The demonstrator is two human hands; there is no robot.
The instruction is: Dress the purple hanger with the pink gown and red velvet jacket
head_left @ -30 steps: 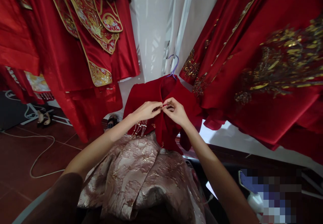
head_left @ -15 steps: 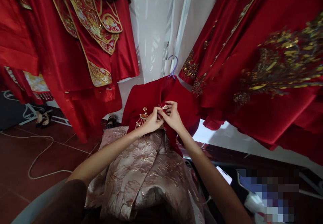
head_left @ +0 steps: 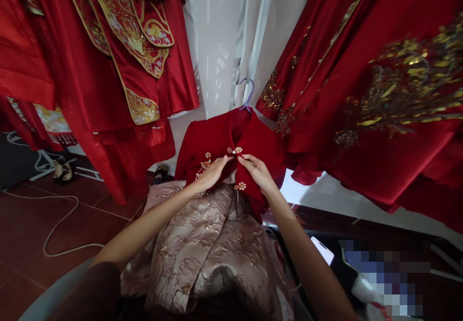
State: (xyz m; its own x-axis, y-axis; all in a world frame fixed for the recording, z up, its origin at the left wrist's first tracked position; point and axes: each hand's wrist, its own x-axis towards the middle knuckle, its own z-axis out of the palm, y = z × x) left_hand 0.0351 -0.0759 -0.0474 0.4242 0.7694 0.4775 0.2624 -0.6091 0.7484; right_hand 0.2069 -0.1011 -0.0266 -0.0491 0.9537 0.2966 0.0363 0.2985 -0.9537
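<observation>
A red jacket (head_left: 204, 138) hangs on a purple hanger (head_left: 248, 94) in front of me. Flower-shaped pearl clasps (head_left: 237, 150) join its two front edges below the collar. Just under them, my left hand (head_left: 214, 172) grips the left front edge, its fingertips near the clasp. My right hand (head_left: 257, 170) pinches the opposite edge between thumb and fingers. Between my hands the front gapes, and a lower flower clasp (head_left: 241, 186) shows on the right panel. A dangling ornament (head_left: 205, 164) sits on the left chest, partly behind my left hand.
Pale pink brocade fabric (head_left: 188, 244) spreads below the jacket, close to me. Red embroidered garments (head_left: 173, 70) hang at the left, and more red gowns (head_left: 325, 157) at the right. A cable (head_left: 54, 229) crosses the tiled floor; a phone (head_left: 321, 251) lies at the lower right.
My hands have moved apart and slightly down from the upper clasp, which now shows joined. The lower clasp on the right panel has come into sight.
</observation>
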